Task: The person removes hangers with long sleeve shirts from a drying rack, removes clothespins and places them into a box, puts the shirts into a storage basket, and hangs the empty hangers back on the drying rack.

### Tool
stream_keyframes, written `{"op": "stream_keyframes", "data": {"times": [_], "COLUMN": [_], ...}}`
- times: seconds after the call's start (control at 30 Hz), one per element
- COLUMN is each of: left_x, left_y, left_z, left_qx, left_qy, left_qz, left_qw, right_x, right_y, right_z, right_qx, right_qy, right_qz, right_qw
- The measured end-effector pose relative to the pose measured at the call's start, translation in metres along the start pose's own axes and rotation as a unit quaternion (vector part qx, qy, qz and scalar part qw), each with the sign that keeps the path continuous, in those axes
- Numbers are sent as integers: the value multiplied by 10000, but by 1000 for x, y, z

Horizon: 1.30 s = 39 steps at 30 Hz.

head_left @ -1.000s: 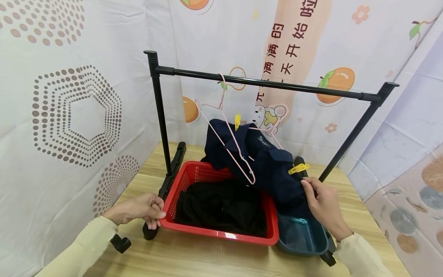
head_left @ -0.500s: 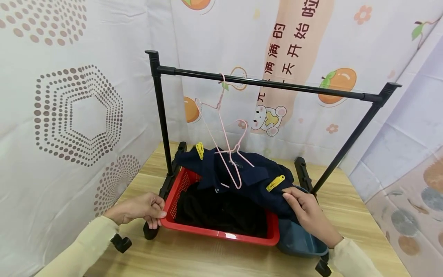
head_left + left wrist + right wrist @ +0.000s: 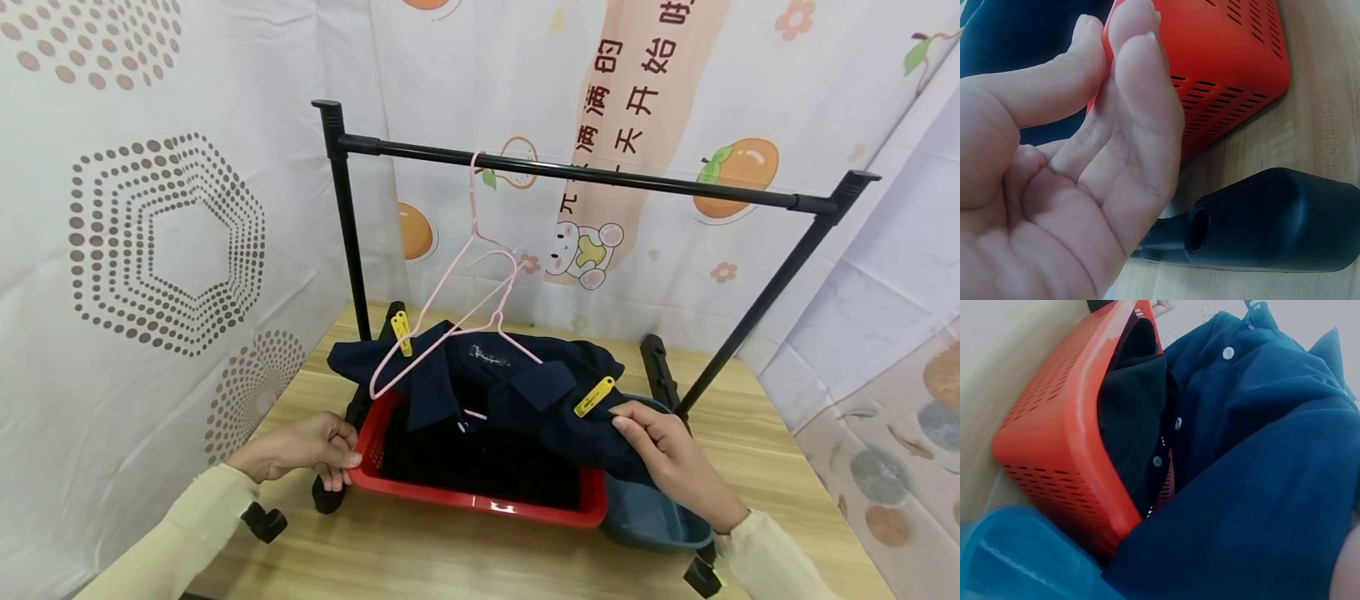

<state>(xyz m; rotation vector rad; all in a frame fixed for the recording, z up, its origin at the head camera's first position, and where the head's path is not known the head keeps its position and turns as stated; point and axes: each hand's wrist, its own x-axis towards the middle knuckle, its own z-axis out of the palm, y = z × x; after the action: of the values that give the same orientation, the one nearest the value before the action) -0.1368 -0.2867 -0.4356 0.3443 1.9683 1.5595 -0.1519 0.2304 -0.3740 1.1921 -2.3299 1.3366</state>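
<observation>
A navy collared shirt [image 3: 570, 437] is spread over the back of a red basket [image 3: 480, 502], on a pink hanger [image 3: 500, 315] whose hook points up, attached to no rail. Two yellow clothespins, a left clothespin [image 3: 402, 333] and a right clothespin [image 3: 595, 397], sit on its shoulders. My right hand [image 3: 678, 462] pinches the shirt's sleeve beside the right clothespin. With thumb and fingers, my left hand [image 3: 1079, 156] grips the basket's rim at its front left corner. Inside the basket lies a black garment [image 3: 1135, 406]. The shirt hides the basket's back part.
A black clothes rack [image 3: 660, 182] stands over the basket. From its rail hangs a second pink hanger [image 3: 473, 200], partly in front of the shirt. Right of the basket is a blue basin [image 3: 652, 512], partly covered by shirt and hand. A rack foot [image 3: 1272, 219] lies near my left hand.
My right hand has drawn the shirt leftward and lower, across the basket's back. The hanger on the rail has swung round. My left hand has stayed on the basket's rim.
</observation>
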Motion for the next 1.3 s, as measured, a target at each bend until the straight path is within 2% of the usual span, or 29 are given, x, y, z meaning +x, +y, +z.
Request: {"op": "stream_keyframes", "data": {"times": [0.23, 0.43, 0.67, 0.83, 0.93, 1.03, 1.13, 1.2, 1.27, 1.3], "left_x": [0, -1, -2, -4, -7, -11, -13, -12, -11, -11], "left_y": [1, 1, 2, 4, 8, 13, 20, 25, 28, 29], "left_z": [0, 1, 1, -2, -7, -13, -15, -15, -14, -14], "left_qx": [-53, -104, -88, 177, 481, 851, 1267, 1716, 2416, 2815], "left_qy": [99, 65, 41, 320, 502, 803, 1385, 1923, 2431, 2628], "left_qz": [-74, -53, 27, -144, -282, -265, -95, 156, 557, 787], "left_qw": [9999, 9999, 9999, 9992, 9972, 9928, 9822, 9661, 9378, 9195], "right_x": [-8, -17, -22, -27, -29, -31, -33, -34, -35, -35], "right_y": [12, 22, 30, 37, 41, 43, 45, 46, 47, 48], "right_z": [5, 13, 17, 19, 21, 23, 24, 24, 26, 27], "right_qx": [-175, -358, -543, -593, -564, -564, -547, -542, -539, -548], "right_qy": [-174, -329, -360, -368, -390, -398, -410, -394, -376, -363], "right_qz": [-231, -1, -51, -19, -31, 36, 165, 229, 270, 277], "right_qw": [9994, 9988, 9979, 9976, 9976, 9976, 9975, 9975, 9975, 9975]}}
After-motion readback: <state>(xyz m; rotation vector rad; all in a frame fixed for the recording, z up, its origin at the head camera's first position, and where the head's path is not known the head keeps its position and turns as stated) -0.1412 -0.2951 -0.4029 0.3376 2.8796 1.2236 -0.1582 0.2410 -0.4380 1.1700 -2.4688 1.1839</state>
